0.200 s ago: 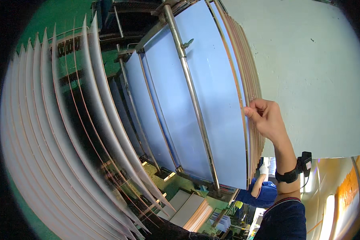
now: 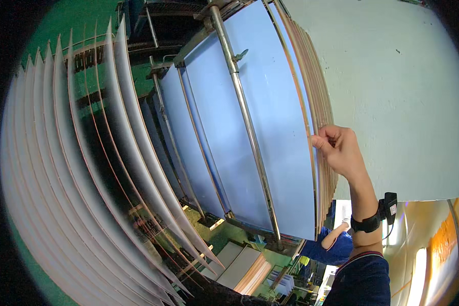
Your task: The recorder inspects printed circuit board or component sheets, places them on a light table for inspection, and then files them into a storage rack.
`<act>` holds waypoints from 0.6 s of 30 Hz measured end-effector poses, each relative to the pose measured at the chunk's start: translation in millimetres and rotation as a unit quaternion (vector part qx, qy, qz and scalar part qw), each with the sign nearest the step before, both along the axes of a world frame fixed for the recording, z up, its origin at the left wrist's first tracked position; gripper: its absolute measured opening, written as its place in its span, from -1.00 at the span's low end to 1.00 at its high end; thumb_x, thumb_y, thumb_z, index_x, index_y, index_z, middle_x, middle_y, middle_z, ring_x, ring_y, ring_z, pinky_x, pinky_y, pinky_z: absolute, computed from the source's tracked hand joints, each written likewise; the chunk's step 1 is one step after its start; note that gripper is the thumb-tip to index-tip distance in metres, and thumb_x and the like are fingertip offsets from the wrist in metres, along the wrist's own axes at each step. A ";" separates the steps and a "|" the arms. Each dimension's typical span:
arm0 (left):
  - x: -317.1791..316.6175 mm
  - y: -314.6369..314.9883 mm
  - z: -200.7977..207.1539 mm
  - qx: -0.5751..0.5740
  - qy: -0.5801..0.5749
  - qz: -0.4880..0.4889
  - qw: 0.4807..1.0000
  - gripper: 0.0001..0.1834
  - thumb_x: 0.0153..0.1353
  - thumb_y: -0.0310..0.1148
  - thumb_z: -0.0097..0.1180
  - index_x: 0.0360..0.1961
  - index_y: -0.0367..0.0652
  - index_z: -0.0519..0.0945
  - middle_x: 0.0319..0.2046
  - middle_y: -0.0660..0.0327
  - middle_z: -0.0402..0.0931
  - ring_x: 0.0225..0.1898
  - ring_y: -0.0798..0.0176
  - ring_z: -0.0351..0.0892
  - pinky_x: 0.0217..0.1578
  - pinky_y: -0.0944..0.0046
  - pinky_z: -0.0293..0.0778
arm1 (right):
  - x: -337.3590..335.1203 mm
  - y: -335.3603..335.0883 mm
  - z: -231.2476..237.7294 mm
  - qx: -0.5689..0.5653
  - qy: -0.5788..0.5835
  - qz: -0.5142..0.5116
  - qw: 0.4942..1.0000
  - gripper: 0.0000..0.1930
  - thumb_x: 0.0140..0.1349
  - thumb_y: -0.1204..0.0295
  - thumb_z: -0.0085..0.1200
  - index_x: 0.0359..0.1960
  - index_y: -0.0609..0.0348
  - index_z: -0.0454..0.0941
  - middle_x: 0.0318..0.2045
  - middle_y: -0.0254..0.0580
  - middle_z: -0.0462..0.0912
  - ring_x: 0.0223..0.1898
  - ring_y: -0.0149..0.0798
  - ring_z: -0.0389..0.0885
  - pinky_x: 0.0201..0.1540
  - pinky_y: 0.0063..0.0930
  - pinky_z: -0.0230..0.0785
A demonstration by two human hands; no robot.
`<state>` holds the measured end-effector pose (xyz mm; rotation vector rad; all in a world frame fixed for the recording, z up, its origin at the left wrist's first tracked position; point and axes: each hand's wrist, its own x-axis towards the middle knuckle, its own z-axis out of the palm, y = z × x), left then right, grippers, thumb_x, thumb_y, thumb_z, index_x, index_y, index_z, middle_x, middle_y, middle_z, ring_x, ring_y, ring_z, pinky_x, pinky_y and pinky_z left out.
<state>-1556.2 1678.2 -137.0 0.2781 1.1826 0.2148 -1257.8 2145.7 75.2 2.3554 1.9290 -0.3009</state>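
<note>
My right hand (image 2: 339, 150) reaches up from the lower right, thumb and curled fingers pinching the edge of a thin panel in an upright stack of panels (image 2: 321, 107). The fingertips are partly hidden behind the knuckles, so how many panels lie between them cannot be made out. The stack's near face is a smooth pale-blue panel (image 2: 285, 127), crossed by a metal rod (image 2: 250, 127) with a small wing clamp (image 2: 241, 55). A black strap with a small box (image 2: 371, 222) circles my right wrist. My left hand does not show.
Several thin white sheets (image 2: 66, 168) stand spaced apart on the left. A large pale sheet (image 2: 403, 102) spreads on the right. Below, more boards (image 2: 245, 268) lean stacked on the green floor. Another person's navy sleeve (image 2: 316, 250) and arm appear behind the stack.
The other person's forearm has shifted slightly to the right and down. My right hand keeps its pinch at the same spot on the stack's edge.
</note>
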 end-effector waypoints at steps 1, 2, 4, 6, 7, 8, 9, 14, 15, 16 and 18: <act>-1.4 -4.1 0.4 0.000 0.003 0.000 1.000 -0.76 0.14 -0.51 -0.18 -0.17 -0.19 0.46 -0.18 0.13 0.43 -0.10 0.23 0.39 -0.05 0.28 0.28 | -0.9 0.7 0.0 0.000 0.003 0.000 1.000 -0.72 0.00 0.39 0.10 -0.73 0.28 0.34 -0.82 -0.40 0.19 -0.71 -0.54 0.09 -0.68 -0.56 -0.01; -1.3 -13.9 -1.5 0.001 -0.016 0.011 1.000 -0.76 0.14 -0.50 -0.17 -0.16 -0.19 0.45 -0.18 0.13 0.43 -0.09 0.22 0.39 -0.04 0.27 0.28 | -1.5 2.1 0.0 0.003 -0.005 0.008 1.000 -0.71 -0.01 0.38 0.11 -0.73 0.28 0.34 -0.82 -0.38 0.19 -0.72 -0.51 0.10 -0.68 -0.54 0.00; -5.6 -36.7 -8.7 0.009 -0.046 0.033 0.998 -0.76 0.13 -0.47 -0.14 -0.15 -0.19 0.44 -0.17 0.14 0.43 -0.08 0.18 0.39 -0.04 0.24 0.28 | -2.6 3.7 1.3 0.013 0.001 0.015 1.000 -0.71 -0.02 0.37 0.11 -0.73 0.28 0.34 -0.83 -0.35 0.20 -0.72 -0.49 0.10 -0.68 -0.51 0.01; -20.8 -46.1 -12.4 0.029 -0.071 0.055 0.996 -0.75 0.13 -0.44 -0.11 -0.14 -0.19 0.43 -0.17 0.14 0.43 -0.07 0.15 0.39 -0.03 0.22 0.28 | 0.3 4.5 9.1 0.005 -0.034 0.027 0.999 -0.72 -0.03 0.33 0.12 -0.70 0.29 0.40 -0.82 -0.25 0.29 -0.74 -0.44 0.19 -0.67 -0.46 0.09; -29.6 -21.3 5.1 0.038 -0.050 0.055 0.997 -0.75 0.13 -0.44 -0.11 -0.14 -0.19 0.43 -0.17 0.14 0.43 -0.07 0.15 0.39 -0.03 0.22 0.28 | -0.2 5.1 9.9 0.013 -0.012 0.028 0.999 -0.72 -0.03 0.33 0.12 -0.70 0.29 0.40 -0.82 -0.25 0.29 -0.74 -0.44 0.19 -0.67 -0.46 0.09; -30.4 23.2 33.3 -0.017 -0.021 -0.059 0.998 -0.74 0.13 -0.42 -0.09 -0.13 -0.19 0.43 -0.16 0.13 0.43 -0.10 0.13 0.40 -0.04 0.22 0.30 | -1.8 5.1 13.3 0.006 -0.039 0.031 0.999 -0.73 -0.04 0.32 0.13 -0.68 0.28 0.44 -0.81 -0.19 0.34 -0.73 -0.42 0.27 -0.65 -0.45 0.14; -36.8 49.3 52.3 -0.073 0.014 -0.169 0.983 -0.74 0.13 -0.41 -0.08 -0.13 -0.19 0.42 -0.16 0.11 0.43 -0.13 0.12 0.42 -0.05 0.21 0.31 | -4.6 4.3 17.1 0.003 -0.063 0.031 0.998 -0.75 -0.04 0.31 0.13 -0.66 0.27 0.48 -0.79 -0.13 0.38 -0.72 -0.40 0.35 -0.63 -0.44 0.19; -81.5 9.8 30.8 0.077 -0.014 -0.100 0.992 -0.73 0.13 -0.39 -0.07 -0.12 -0.18 0.42 -0.16 0.11 0.43 -0.13 0.12 0.42 -0.07 0.21 0.31 | -68.4 -51.8 73.9 0.307 -0.042 0.000 0.951 -0.82 -0.03 0.36 0.10 -0.60 0.25 0.52 -0.73 -0.15 0.47 -0.66 -0.35 0.47 -0.59 -0.49 0.27; -97.7 3.2 31.0 0.093 -0.012 -0.098 0.991 -0.73 0.13 -0.39 -0.07 -0.12 -0.18 0.42 -0.16 0.11 0.43 -0.13 0.12 0.42 -0.07 0.21 0.32 | -90.1 -80.3 81.5 0.371 0.031 -0.069 0.926 -0.84 -0.02 0.39 0.09 -0.59 0.24 0.52 -0.71 -0.18 0.49 -0.65 -0.34 0.47 -0.59 -0.51 0.29; -107.8 4.9 28.4 0.117 -0.026 -0.108 0.987 -0.73 0.13 -0.38 -0.07 -0.12 -0.18 0.42 -0.16 0.11 0.43 -0.13 0.12 0.42 -0.07 0.21 0.32 | -86.8 -118.4 77.0 0.365 0.048 -0.036 0.929 -0.87 -0.02 0.41 0.07 -0.59 0.22 0.52 -0.70 -0.21 0.50 -0.65 -0.32 0.47 -0.59 -0.52 0.29; -127.5 2.5 24.4 0.148 -0.053 -0.136 0.978 -0.73 0.13 -0.37 -0.07 -0.12 -0.18 0.42 -0.15 0.10 0.43 -0.14 0.12 0.42 -0.08 0.21 0.32 | -98.3 -205.3 55.2 0.265 0.031 0.028 0.964 -0.93 -0.02 0.50 0.03 -0.61 0.16 0.52 -0.67 -0.22 0.52 -0.65 -0.31 0.48 -0.59 -0.52 0.31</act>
